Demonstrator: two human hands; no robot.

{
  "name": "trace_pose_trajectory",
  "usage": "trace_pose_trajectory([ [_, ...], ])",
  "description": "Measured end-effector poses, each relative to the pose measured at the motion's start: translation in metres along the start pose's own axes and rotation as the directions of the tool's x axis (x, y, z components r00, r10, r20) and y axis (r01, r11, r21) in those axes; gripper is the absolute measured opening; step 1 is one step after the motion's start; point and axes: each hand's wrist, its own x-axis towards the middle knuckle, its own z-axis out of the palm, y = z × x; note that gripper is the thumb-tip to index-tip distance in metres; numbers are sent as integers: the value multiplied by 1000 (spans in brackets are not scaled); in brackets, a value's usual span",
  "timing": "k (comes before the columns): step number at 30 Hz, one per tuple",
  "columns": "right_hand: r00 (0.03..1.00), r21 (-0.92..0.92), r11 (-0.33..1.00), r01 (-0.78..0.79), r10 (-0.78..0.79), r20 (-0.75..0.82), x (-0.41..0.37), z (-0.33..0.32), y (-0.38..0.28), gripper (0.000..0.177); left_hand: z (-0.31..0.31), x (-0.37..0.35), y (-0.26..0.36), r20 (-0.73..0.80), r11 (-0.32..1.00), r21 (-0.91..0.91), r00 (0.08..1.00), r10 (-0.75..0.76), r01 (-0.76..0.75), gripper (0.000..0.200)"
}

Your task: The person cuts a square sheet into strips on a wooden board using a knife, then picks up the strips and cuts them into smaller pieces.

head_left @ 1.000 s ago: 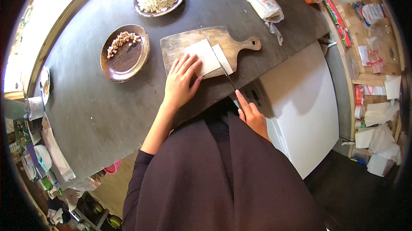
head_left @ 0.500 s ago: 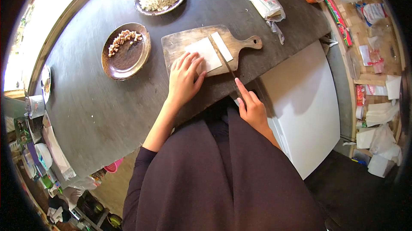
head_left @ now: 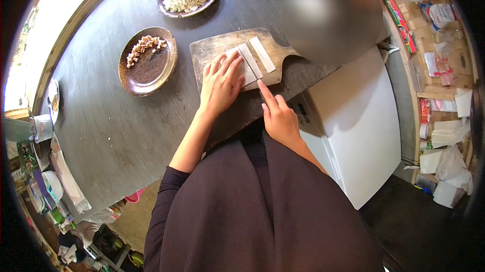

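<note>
On the wooden cutting board lies a flat white slab, of a food I cannot identify. My left hand rests flat over its left part, fingers spread and holding it down. My right hand grips a knife, index finger stretched forward along it. The thin blade lies against the slab, with a narrow white strip just to its right. Farther right, apart from these, is another white strip. My right hand hides the knife's handle.
A brown plate of small diced pieces sits left of the board. Beyond it stands a plate heaped with pale shreds. A blurred round patch covers the table's upper right and the board's handle. A white cabinet-like surface is at the right.
My right hand and the knife have moved left. A second strip now shows beside the blade. My left hand has shifted slightly right on the slab. A blur now covers the upper right.
</note>
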Motion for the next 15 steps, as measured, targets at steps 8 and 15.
trace_pose_trajectory([
  [8,1000,-25,1000,5,-5,-6,10,5,-3,67,-2,1,1,25,1000,8,999,-21,21,54],
  [15,999,-34,999,27,-27,-22,13,5,-1,67,-4,3,1,40,1000,-10,999,-28,28,54],
])
